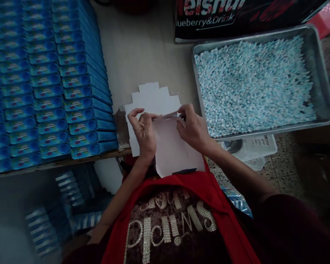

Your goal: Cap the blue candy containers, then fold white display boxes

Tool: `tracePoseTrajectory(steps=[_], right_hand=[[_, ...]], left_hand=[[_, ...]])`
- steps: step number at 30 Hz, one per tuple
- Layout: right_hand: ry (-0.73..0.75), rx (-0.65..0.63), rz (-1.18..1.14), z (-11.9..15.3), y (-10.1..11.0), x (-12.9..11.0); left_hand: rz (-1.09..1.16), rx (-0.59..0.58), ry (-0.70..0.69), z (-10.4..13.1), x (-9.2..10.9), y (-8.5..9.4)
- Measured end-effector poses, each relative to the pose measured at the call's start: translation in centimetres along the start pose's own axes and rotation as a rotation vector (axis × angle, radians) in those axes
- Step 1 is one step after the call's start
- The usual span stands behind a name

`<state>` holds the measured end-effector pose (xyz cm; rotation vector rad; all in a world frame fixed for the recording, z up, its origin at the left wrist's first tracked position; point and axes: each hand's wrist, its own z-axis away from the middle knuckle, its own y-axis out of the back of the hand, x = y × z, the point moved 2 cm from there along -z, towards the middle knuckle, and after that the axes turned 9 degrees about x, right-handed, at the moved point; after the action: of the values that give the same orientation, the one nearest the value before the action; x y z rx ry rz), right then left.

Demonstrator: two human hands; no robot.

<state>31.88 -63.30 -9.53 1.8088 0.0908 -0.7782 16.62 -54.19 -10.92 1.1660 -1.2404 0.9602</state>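
In front of my body I hold a pale, partly folded carton (174,148), its plain inside facing up. My left hand (143,132) is closed on its left far corner, thumb and fingers bent at the edge. Across from it, my right hand (194,127) pinches the raised far flap at the right corner. The lower end of the carton rests near the red apron (170,180), and a dark printed strip shows there. Beneath my hands, a flat white carton blank (150,97) with stepped edges lies on the table.
Rows of stacked blue boxes (79,102) fill the table's left side. On the right stands a metal tray (277,130) full of small pale blue and white pieces (253,88). A black printed box (247,22) is behind it. More blue boxes (44,231) lie below the table.
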Motion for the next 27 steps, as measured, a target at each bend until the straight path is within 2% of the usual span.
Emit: tracePoseTrajectory(steps=[2,5,11,16,19,22,27], right_hand=[[-0.046,0.062,-0.055,0.5,0.0,0.2],[-0.057,0.047,-0.091,1.2,0.5,0.3],[-0.065,-0.093,-0.178,0.2,1.7,0.9],[-0.033,-0.287,-0.325,-1.2,3.4,1.0],[0.013,-0.35,-0.155,-2.9,3.6,0.4],[0.13,-0.334,0.092,-5.7,1.8,-0.5],[0.272,-0.421,0.177,-9.2,-3.1,-1.6]], left_hand=[[-0.021,0.031,-0.001,0.0,0.3,-0.3],[-0.049,-0.026,0.046,-0.2,0.3,-0.8],[-0.147,-0.189,0.095,-1.4,-0.5,-0.4],[-0.37,-0.343,-0.006,-1.9,-0.7,0.6],[-0.433,-0.368,-0.05,-1.9,-0.2,0.7],[-0.471,-0.366,-0.09,-1.8,0.1,0.7],[-0.475,-0.335,-0.121,-2.0,-0.7,0.5]])
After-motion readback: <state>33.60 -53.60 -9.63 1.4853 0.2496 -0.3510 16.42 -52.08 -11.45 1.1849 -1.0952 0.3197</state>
